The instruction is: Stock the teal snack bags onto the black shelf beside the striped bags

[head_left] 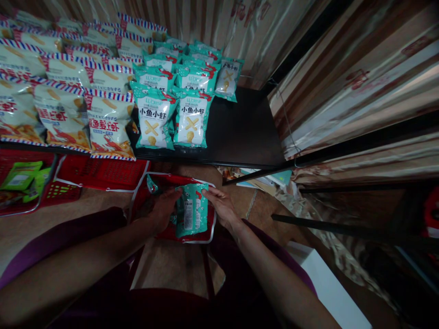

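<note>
Both my hands hold one teal snack bag [192, 211], back side up, over a red shopping basket [156, 183] on the floor. My left hand [163, 209] grips its left edge. My right hand [221, 206] grips its right edge. Another teal bag corner [152, 184] shows inside the basket. Above, a black shelf [240, 132] carries rows of matching teal bags [154, 119] and white bags with red and blue striped edges [108, 125].
More red baskets [103, 173] sit under the shelf at the left, one with green packets [20, 176]. A white box [329, 288] lies at the lower right. Striped wall panels [356, 82] and a dark rack frame [343, 228] stand to the right.
</note>
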A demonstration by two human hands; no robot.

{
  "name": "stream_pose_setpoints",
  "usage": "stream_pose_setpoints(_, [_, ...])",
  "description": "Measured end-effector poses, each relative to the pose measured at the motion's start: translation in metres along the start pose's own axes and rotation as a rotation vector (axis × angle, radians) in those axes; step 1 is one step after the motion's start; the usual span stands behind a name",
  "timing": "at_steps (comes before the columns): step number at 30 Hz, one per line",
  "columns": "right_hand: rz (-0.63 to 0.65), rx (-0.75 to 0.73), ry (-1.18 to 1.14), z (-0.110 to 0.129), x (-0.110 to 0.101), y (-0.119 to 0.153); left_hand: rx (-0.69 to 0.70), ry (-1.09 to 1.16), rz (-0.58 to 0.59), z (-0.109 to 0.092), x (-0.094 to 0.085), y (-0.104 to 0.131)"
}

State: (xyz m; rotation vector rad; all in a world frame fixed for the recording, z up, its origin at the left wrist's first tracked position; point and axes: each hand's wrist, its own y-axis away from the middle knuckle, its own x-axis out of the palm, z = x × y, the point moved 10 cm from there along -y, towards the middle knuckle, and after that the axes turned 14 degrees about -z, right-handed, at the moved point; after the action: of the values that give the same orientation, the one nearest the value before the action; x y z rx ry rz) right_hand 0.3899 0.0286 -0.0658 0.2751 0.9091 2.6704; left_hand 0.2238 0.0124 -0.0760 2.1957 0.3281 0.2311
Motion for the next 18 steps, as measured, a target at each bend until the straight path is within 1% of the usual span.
stream_pose_setpoints(3, [-0.008,0.025,-0.01,0.001,0.0,0.001,0.006,-0.013,-0.003,-0.002,0.0,0.001])
stream_pose_setpoints(8, [-0.036,0.044,-0.025,0.001,-0.003,0.0,-0.04,-0.024,0.078,-0.001,0.01,0.008])
stream_pose_setpoints(12, [-0.042,0.043,-0.035,0.001,-0.006,-0.003,-0.032,-0.03,0.151,0.0,0.018,0.013])
stream_pose_setpoints(15, [-0.045,0.044,-0.053,0.002,-0.006,-0.004,-0.05,-0.06,0.22,0.005,0.024,0.016])
stream_pose_setpoints(18, [-0.052,0.041,-0.046,0.002,-0.008,-0.005,-0.055,-0.086,0.226,0.008,0.024,0.018])
